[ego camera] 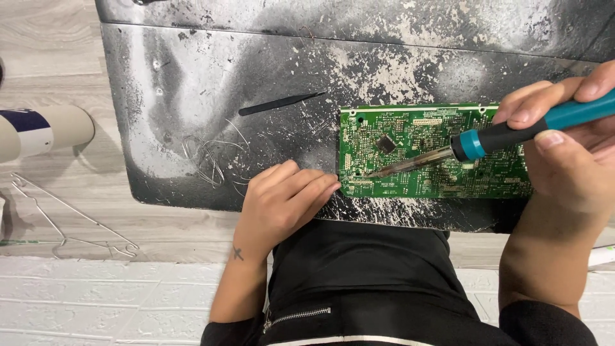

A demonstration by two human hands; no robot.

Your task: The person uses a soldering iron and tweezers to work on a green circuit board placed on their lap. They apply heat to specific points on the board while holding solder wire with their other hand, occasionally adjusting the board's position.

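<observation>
In the head view, looking straight down, a dark, scorched metal worktop (192,77) with white speckled wear fills the upper part of the picture, and a flat green rectangular circuit board (423,138) lies on it near its front edge, right of the middle. The right hand (564,147) is closed around the teal and black handle of a soldering iron (512,131), thumb below and fingers curled over the top, holding it at a slant so that the long metal shaft runs down to the left. The iron's tip sits on the lower left part of the circuit board, close to its left edge and below a small black square chip (385,143). The left hand (285,202) rests on the worktop just beside the board's lower left corner, its fingers held together and loosely bent, the fingertips (330,186) touching or nearly touching the board's edge; it grips nothing. A pair of slim black tweezers (282,104) lies on the worktop well to the left of the board, and a loose tangle of thin silvery wire (211,157) lies below them, near the left hand. Off the worktop, on the pale wood-grain floor (51,57) at the left, lie a white cylinder with a dark blue band (45,131) and a bent thin wire hanger (70,221). The person's black clothing with a zip shows at the bottom.
</observation>
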